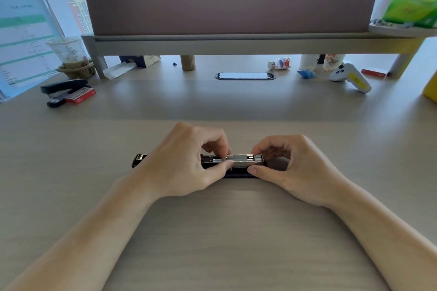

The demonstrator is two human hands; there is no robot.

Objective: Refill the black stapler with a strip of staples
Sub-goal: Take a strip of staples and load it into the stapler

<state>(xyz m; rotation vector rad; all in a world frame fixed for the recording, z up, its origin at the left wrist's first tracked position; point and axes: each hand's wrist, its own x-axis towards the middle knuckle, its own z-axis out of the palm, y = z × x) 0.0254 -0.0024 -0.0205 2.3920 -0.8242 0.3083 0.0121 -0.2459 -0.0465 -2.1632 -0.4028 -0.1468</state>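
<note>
The black stapler (236, 163) lay opened out flat on the table (236, 231), lengthwise from left to right, directly in front of the person, with its metal channel facing up. The left hand (186, 160) was closed in a pinch over the middle of the channel, thumb on the near edge and fingertips on the far edge, apparently holding a strip of staples (224, 160) down in the track; the strip was mostly hidden under the fingers, so how far it was seated could not be told. The right hand (290, 168) gripped the right end of the stapler, thumb on the near side and curled fingers behind, steadying it.

The step in hand looked like seating the strip. To do it well, the right hand needed to keep the body from sliding, while the left laid the strip legs down and parallel to the channel walls, then pushed it along lightly rather than pressing hard, since a strip bent sideways tends to break apart. The top should be closed only once the strip sat level in the track.

A second stapler (63, 91) and a red box (80, 95) sat well apart at the far left.
</note>
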